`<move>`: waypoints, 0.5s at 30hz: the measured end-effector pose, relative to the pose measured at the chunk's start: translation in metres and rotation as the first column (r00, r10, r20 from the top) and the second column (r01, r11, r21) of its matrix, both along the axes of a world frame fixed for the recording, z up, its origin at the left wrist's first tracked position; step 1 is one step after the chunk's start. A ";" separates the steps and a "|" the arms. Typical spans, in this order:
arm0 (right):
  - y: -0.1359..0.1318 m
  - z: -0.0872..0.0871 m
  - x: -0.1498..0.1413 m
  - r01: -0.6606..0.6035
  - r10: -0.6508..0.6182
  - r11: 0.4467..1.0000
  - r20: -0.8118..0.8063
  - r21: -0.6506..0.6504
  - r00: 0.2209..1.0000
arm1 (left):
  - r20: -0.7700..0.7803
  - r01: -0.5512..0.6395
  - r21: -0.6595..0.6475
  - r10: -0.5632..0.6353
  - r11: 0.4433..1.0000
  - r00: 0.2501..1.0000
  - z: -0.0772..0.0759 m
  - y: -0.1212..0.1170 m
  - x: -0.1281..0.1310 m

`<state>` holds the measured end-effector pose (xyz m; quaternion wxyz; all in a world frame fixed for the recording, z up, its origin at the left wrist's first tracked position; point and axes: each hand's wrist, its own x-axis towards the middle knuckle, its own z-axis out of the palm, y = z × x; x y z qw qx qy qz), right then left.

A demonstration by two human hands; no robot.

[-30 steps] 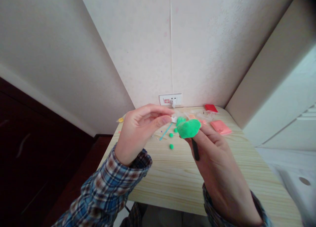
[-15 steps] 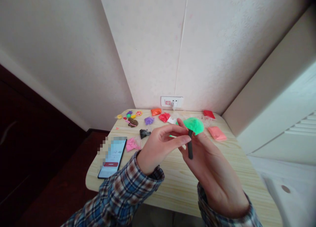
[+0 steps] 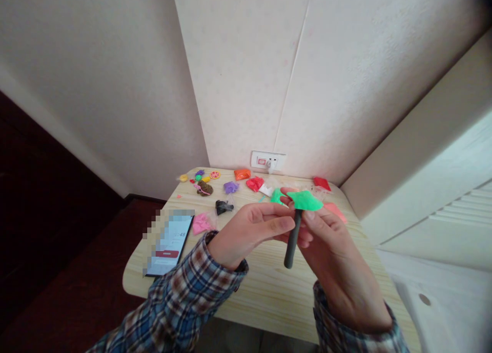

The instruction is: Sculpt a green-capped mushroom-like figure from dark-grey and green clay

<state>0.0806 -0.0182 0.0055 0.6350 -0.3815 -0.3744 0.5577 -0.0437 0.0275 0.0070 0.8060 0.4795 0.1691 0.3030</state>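
Observation:
A bright green clay piece (image 3: 306,200), spread like a cap, sits on top of a dark grey stick (image 3: 292,243). Above the table the stick tilts, its lower end hanging free. The fingers of my left hand (image 3: 253,227) are closed in a pinch at the stick's upper part, with the thumb against its side. From the other side my right hand (image 3: 342,255) grips the green clay, the thumb just under its edge. Some fingertips are hidden behind the stick and the clay.
On the wooden table (image 3: 265,291) lie a phone (image 3: 172,245), a pink clay packet (image 3: 201,223), a black packet (image 3: 223,207), a purple packet (image 3: 231,187) and an orange packet (image 3: 242,174). A coiled brown piece (image 3: 205,188) lies far left. The wall socket (image 3: 268,161) holds a plug.
The stick has tilted, its lower end swinging left and toward me. The green clay now shows side-on, lower and slightly to the right. My right thumb has come up to its edge.

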 end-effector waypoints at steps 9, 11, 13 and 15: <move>-0.003 0.005 0.004 -0.011 0.007 1.000 0.163 0.022 0.987 | 0.023 -0.031 0.022 0.031 0.999 0.999 0.000 0.001 -0.002; -0.003 0.005 0.005 0.010 -0.014 1.000 0.178 0.023 0.984 | 0.006 -0.009 0.017 0.009 1.000 1.000 -0.001 0.001 -0.004; -0.002 0.004 0.006 0.036 -0.042 0.999 0.177 0.033 0.983 | -0.002 0.025 0.020 -0.025 0.999 1.000 -0.002 0.001 -0.004; -0.001 0.002 0.006 0.048 -0.055 0.998 0.180 0.043 0.982 | -0.008 0.036 0.025 -0.036 0.999 0.999 -0.004 0.001 -0.005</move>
